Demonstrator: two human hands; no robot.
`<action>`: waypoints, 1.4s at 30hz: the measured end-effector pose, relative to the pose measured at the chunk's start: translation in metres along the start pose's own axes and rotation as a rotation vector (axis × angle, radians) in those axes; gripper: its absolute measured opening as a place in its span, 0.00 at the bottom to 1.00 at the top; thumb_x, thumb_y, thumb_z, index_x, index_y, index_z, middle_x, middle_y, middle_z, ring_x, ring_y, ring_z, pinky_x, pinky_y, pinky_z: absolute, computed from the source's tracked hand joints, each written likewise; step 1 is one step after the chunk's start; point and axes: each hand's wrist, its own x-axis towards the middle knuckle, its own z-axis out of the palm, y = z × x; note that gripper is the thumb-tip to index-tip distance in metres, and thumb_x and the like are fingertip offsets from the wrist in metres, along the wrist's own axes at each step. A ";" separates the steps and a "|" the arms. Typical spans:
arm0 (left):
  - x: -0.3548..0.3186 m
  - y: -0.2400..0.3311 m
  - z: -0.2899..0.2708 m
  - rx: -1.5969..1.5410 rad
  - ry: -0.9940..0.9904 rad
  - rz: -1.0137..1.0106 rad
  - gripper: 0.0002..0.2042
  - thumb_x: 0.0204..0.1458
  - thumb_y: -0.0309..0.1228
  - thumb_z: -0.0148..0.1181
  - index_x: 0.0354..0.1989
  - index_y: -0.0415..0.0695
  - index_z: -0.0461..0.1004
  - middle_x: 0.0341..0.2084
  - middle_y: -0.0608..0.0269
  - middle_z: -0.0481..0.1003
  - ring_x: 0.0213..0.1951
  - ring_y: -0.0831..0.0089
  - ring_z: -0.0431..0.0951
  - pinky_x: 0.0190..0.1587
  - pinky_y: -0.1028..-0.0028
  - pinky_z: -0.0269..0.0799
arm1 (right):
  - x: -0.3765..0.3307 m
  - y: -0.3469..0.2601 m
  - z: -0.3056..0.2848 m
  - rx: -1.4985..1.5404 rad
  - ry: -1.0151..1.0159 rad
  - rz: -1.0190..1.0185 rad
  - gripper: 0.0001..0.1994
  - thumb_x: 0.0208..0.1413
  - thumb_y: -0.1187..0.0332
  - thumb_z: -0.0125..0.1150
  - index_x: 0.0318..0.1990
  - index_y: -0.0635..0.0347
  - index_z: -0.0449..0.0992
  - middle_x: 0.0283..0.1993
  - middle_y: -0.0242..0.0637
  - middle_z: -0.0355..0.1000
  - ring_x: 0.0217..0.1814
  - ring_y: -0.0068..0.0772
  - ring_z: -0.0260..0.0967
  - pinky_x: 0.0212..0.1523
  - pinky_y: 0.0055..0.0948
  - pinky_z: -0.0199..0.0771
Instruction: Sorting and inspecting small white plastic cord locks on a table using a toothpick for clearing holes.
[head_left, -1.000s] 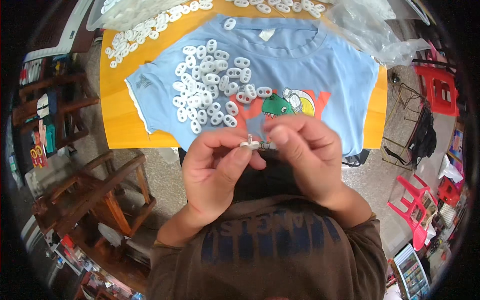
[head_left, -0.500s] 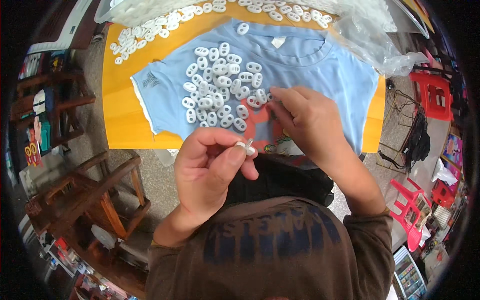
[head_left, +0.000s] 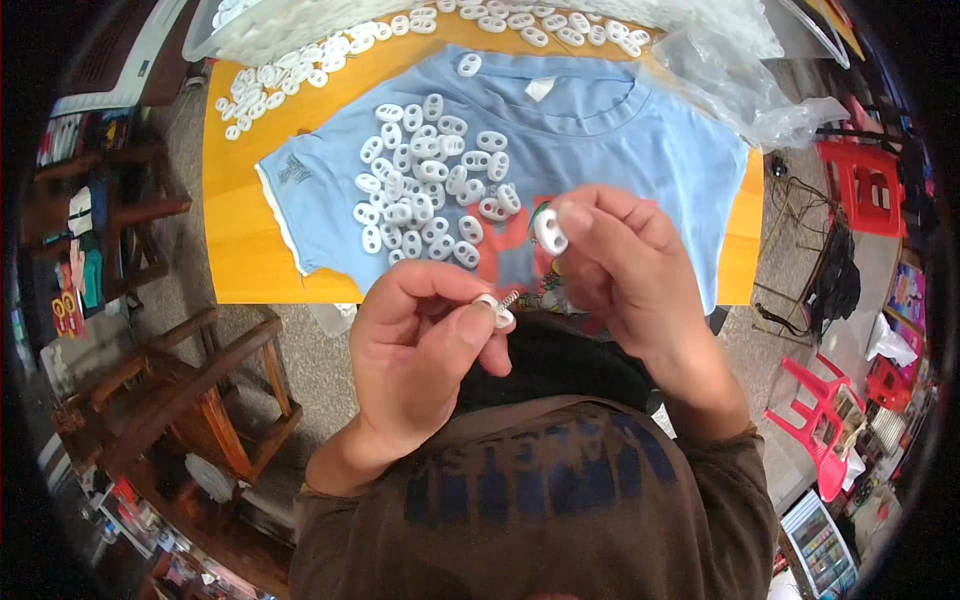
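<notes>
Between thumb and fingers, my left hand (head_left: 425, 345) pinches a small white plastic piece (head_left: 503, 318) with a thin metal spring (head_left: 508, 299) sticking up out of it. My right hand (head_left: 635, 270) is closed on a white oval plastic piece with two holes (head_left: 551, 232), held up to the right of the left hand. Both hands are above the near edge of a light blue T-shirt (head_left: 680, 160) spread on the table. A heap of similar white two-holed pieces (head_left: 428, 171) lies on the shirt, just beyond my left hand.
The shirt covers a yellow tabletop (head_left: 237, 200). More white pieces (head_left: 262, 90) lie along its far edge, before a clear container (head_left: 300, 30) and a crumpled plastic bag (head_left: 730, 95). A wooden stool (head_left: 215, 420) stands at left, red plastic stools (head_left: 860, 190) at right.
My right hand has come back from the heap toward me, lifting a white two-holed piece. My left hand has stayed nearly in place, its spring now tilted to the right.
</notes>
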 end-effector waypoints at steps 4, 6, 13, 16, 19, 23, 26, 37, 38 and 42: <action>0.002 -0.001 0.009 0.023 -0.039 0.030 0.05 0.47 0.19 0.51 0.33 0.37 0.66 0.22 0.61 0.71 0.19 0.80 0.69 0.23 0.82 0.66 | -0.013 0.001 0.001 0.278 -0.101 0.068 0.08 0.53 0.63 0.52 0.31 0.58 0.70 0.15 0.20 0.55 0.13 0.10 0.45 0.13 0.15 0.43; 0.003 -0.002 0.011 0.054 -0.043 0.047 0.05 0.47 0.19 0.51 0.33 0.37 0.66 0.22 0.61 0.71 0.18 0.81 0.69 0.22 0.83 0.65 | -0.014 -0.001 -0.001 0.316 -0.133 0.102 0.08 0.54 0.63 0.52 0.30 0.58 0.69 0.15 0.20 0.54 0.13 0.10 0.45 0.13 0.15 0.43; 0.003 -0.003 0.015 0.115 -0.026 0.017 0.06 0.47 0.19 0.51 0.34 0.38 0.66 0.22 0.61 0.71 0.18 0.82 0.68 0.21 0.84 0.65 | -0.016 0.004 -0.005 0.250 -0.126 0.063 0.10 0.53 0.62 0.52 0.29 0.59 0.68 0.14 0.22 0.53 0.12 0.12 0.45 0.13 0.15 0.44; 0.001 -0.003 0.014 0.117 -0.015 0.026 0.06 0.46 0.19 0.51 0.34 0.38 0.66 0.22 0.61 0.71 0.18 0.82 0.68 0.21 0.84 0.65 | -0.018 0.003 -0.004 0.192 -0.129 0.021 0.09 0.53 0.64 0.52 0.30 0.61 0.69 0.15 0.22 0.55 0.12 0.12 0.46 0.13 0.15 0.45; 0.002 -0.004 0.014 0.105 -0.025 0.028 0.05 0.47 0.19 0.50 0.33 0.38 0.66 0.21 0.61 0.70 0.18 0.81 0.68 0.21 0.83 0.65 | -0.019 0.004 -0.003 0.127 -0.077 0.001 0.08 0.53 0.66 0.52 0.32 0.61 0.69 0.16 0.23 0.58 0.13 0.11 0.47 0.13 0.14 0.45; 0.005 -0.006 0.021 -0.085 0.033 -0.012 0.05 0.48 0.21 0.48 0.34 0.38 0.64 0.21 0.60 0.71 0.18 0.76 0.69 0.23 0.80 0.67 | -0.021 0.005 -0.004 0.123 -0.174 -0.053 0.07 0.55 0.66 0.50 0.35 0.61 0.70 0.21 0.22 0.62 0.19 0.09 0.53 0.18 0.11 0.50; 0.007 -0.011 0.025 -0.155 0.056 -0.006 0.05 0.49 0.22 0.48 0.34 0.37 0.64 0.22 0.58 0.71 0.19 0.73 0.71 0.24 0.79 0.68 | -0.022 0.006 0.002 0.111 -0.200 -0.158 0.07 0.56 0.68 0.49 0.36 0.61 0.69 0.25 0.24 0.64 0.23 0.10 0.55 0.22 0.11 0.52; 0.005 -0.020 0.025 0.012 -0.031 0.125 0.05 0.50 0.21 0.48 0.36 0.38 0.63 0.24 0.58 0.71 0.22 0.74 0.72 0.26 0.79 0.69 | -0.022 0.012 0.000 0.259 -0.179 -0.084 0.07 0.55 0.67 0.52 0.36 0.59 0.69 0.26 0.24 0.65 0.24 0.10 0.57 0.20 0.11 0.52; 0.004 -0.020 0.025 0.007 -0.006 0.103 0.05 0.50 0.21 0.48 0.35 0.38 0.63 0.24 0.58 0.71 0.22 0.75 0.71 0.26 0.79 0.69 | -0.022 0.010 -0.002 0.260 -0.178 -0.084 0.07 0.55 0.67 0.52 0.36 0.59 0.69 0.26 0.24 0.65 0.24 0.10 0.57 0.20 0.11 0.52; 0.003 -0.018 0.023 -0.028 0.002 0.086 0.05 0.48 0.20 0.49 0.34 0.38 0.64 0.23 0.60 0.70 0.20 0.77 0.70 0.23 0.81 0.67 | -0.022 0.004 -0.008 0.196 -0.153 -0.054 0.08 0.52 0.68 0.54 0.37 0.60 0.68 0.25 0.26 0.65 0.22 0.10 0.55 0.18 0.11 0.49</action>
